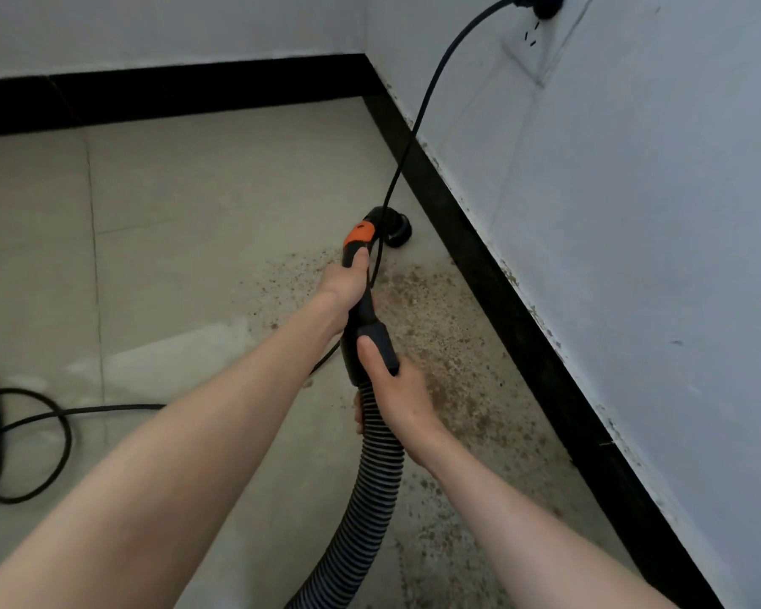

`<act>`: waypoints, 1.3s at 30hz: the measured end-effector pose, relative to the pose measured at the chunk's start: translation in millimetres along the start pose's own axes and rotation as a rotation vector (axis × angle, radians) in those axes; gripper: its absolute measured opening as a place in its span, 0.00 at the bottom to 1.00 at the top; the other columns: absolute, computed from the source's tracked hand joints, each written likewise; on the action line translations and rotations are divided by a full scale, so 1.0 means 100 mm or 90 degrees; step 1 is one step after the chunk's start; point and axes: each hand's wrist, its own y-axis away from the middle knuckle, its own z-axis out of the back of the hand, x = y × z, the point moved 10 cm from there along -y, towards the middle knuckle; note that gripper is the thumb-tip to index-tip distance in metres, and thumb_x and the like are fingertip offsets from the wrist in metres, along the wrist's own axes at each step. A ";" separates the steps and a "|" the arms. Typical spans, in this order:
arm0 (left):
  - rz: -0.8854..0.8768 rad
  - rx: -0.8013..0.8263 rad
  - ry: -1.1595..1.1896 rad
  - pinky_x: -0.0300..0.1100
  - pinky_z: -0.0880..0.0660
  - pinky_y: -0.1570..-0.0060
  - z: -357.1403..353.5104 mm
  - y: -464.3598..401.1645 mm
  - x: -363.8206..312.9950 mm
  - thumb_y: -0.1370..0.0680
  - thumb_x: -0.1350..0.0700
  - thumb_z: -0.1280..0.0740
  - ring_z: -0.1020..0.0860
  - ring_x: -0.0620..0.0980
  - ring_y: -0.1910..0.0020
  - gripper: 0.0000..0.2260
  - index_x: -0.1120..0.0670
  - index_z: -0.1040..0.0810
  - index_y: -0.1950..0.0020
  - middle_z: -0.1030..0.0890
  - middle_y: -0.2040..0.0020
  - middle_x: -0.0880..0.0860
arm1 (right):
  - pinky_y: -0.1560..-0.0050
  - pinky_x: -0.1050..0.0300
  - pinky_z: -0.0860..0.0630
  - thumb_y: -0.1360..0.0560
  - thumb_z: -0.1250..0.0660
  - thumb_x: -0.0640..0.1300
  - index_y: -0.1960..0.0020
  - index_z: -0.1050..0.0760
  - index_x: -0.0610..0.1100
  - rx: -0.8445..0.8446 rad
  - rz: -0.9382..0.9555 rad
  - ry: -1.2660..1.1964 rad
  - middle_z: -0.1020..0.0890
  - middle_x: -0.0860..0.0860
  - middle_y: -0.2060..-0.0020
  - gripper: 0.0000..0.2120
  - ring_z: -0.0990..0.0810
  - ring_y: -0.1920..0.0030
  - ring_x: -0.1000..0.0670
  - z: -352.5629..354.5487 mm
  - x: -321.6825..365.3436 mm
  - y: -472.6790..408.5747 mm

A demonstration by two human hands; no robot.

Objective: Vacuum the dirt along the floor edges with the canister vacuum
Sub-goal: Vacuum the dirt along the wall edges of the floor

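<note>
No text, label, brand, number or sign can be read anywhere in the view. The orange band on the black plastic vacuum wand handle (359, 236) carries a small dark mark, too small and blurred to make out. The white wall socket plate (541, 46) shows only its slots, with no lettering that can be read.
</note>
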 end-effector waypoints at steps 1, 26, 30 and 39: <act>-0.001 -0.019 0.002 0.48 0.23 0.55 0.09 0.01 0.02 0.20 0.42 0.42 0.22 0.56 0.59 0.23 0.63 0.26 0.43 0.21 0.56 0.59 | 0.77 0.61 0.28 0.23 0.35 0.61 0.52 0.29 0.41 0.022 0.004 0.002 0.23 0.48 0.75 0.22 0.24 0.78 0.50 -0.05 -0.02 -0.01; 0.091 -0.330 0.181 0.43 0.29 0.72 1.70 0.78 0.74 0.19 0.45 0.43 0.24 0.51 0.70 0.21 0.62 0.31 0.38 0.24 0.64 0.56 | 0.75 0.60 0.25 0.27 0.34 0.66 0.56 0.26 0.40 0.340 -0.013 0.152 0.22 0.49 0.75 0.27 0.23 0.77 0.52 -1.02 -0.11 0.32; 0.070 -0.290 0.153 0.43 0.28 0.72 1.44 0.66 0.61 0.19 0.45 0.43 0.24 0.51 0.70 0.21 0.63 0.31 0.37 0.25 0.64 0.56 | 0.76 0.59 0.25 0.26 0.35 0.66 0.56 0.26 0.38 0.295 -0.038 0.121 0.22 0.49 0.78 0.28 0.23 0.78 0.51 -0.83 -0.13 0.29; 0.030 -0.169 0.129 0.43 0.25 0.67 0.88 0.28 0.33 0.19 0.45 0.40 0.25 0.52 0.70 0.19 0.62 0.30 0.45 0.25 0.66 0.56 | 0.74 0.58 0.25 0.26 0.35 0.65 0.52 0.25 0.36 0.137 -0.032 0.069 0.22 0.45 0.70 0.30 0.23 0.76 0.48 -0.49 -0.07 0.08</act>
